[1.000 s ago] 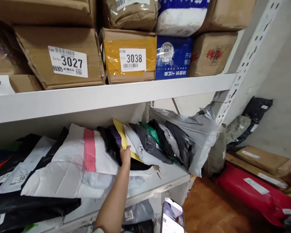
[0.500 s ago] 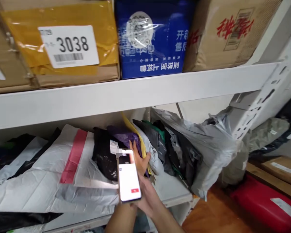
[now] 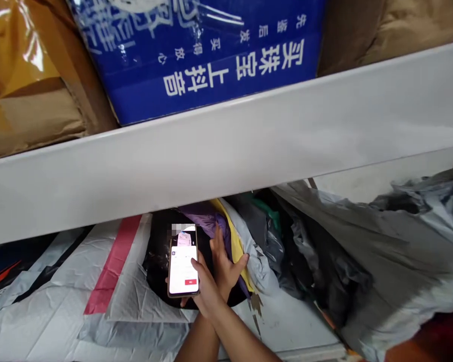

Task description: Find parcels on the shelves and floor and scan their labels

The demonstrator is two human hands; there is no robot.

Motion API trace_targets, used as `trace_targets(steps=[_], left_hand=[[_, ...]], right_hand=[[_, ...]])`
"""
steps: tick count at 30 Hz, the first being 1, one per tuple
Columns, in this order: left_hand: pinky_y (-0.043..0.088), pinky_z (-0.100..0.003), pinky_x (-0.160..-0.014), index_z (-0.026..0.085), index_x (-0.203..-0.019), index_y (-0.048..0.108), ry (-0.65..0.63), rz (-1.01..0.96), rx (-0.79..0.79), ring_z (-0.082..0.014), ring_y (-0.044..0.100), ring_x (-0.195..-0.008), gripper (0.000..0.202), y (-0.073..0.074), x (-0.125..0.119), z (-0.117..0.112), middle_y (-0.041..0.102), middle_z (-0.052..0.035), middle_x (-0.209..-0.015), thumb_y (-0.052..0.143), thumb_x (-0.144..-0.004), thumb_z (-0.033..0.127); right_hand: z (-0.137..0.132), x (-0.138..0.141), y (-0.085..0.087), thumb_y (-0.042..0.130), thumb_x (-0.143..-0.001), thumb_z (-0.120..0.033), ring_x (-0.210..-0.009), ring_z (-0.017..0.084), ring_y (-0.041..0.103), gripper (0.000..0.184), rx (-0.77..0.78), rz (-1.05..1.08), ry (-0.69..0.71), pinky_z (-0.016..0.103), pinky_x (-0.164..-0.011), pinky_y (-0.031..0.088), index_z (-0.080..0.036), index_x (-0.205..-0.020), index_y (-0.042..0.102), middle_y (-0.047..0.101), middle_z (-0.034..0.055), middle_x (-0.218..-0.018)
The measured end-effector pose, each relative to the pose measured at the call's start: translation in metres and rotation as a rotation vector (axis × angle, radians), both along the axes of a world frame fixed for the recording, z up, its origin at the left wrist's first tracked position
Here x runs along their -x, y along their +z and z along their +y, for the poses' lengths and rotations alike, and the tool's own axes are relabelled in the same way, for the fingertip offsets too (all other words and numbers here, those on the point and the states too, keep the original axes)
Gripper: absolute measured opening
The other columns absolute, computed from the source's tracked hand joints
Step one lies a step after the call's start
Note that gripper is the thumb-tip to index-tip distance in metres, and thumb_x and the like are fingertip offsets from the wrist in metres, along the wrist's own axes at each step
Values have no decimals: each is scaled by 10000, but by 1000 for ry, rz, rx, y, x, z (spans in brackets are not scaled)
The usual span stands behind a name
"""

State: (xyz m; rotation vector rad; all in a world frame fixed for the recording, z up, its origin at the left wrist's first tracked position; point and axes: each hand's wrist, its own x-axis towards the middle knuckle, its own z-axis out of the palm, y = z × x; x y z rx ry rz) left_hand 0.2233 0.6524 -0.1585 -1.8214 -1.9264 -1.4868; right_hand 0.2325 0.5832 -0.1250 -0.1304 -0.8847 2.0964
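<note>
My right hand [image 3: 207,291] is wrapped around a lit smartphone [image 3: 183,271], its thumb over the screen. The screen shows a small camera picture of a pinkish label above a white page with a red button. Behind the phone lies a black plastic mailer bag [image 3: 160,281], partly covered. My forearms cross, and my left hand [image 3: 226,266] rests with spread fingers against a purple mailer bag [image 3: 204,218]. Its thumb lies across a yellow mailer bag [image 3: 234,234]. Beside that stands a pale grey bag [image 3: 258,259].
A white shelf beam [image 3: 226,151] runs just above the parcels. Over it sit a blue box [image 3: 219,65] and brown cartons [image 3: 38,120]. White padded mailers [image 3: 60,291] with a red stripe lie left; dark bags and a large grey bag [image 3: 392,266] lean right on the lower shelf [image 3: 287,327].
The view has come closer to the shelf. The phone has shifted left over the black bag, and my right thumb now shows over its screen. My left hand stays at the purple and yellow bags.
</note>
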Motion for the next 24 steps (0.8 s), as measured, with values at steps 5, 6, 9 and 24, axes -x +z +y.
trace_targets(steps=[5,6,9,24], left_hand=[[128,-478,-1247,239,-1519,-14,-4,-64,124,-292,67,-1513,956,1,-2,-5,127,-114,-1630,522,-806,584],[136,-474,-1247,223,-1524,-10,1,-71,142,-292,71,-1513,963,2,-2,-6,137,-119,-1628,520,-806,585],[165,-450,-1245,182,-1537,23,17,-74,166,-290,86,-1511,978,4,-3,-8,175,-132,-1618,525,-799,585],[54,-477,-1245,136,-1548,42,31,-150,241,-293,-22,-1507,942,6,-7,-11,63,-157,-1638,561,-817,423]], right_hand=[[-7,4,9,618,-853,-488,-733,309,746,723,85,4,127,248,-324,495,-294,-1471,298,738,114,-1035],[-7,3,12,608,-862,-481,-697,297,747,741,96,5,141,237,-306,490,-278,-1485,262,742,113,-1012],[-7,2,19,593,-874,-459,-654,282,750,782,115,13,154,226,-288,490,-247,-1504,182,747,115,-987],[-2,-5,8,787,-702,-330,-820,349,744,926,42,79,126,308,-399,563,-251,-1474,282,694,137,-1170]])
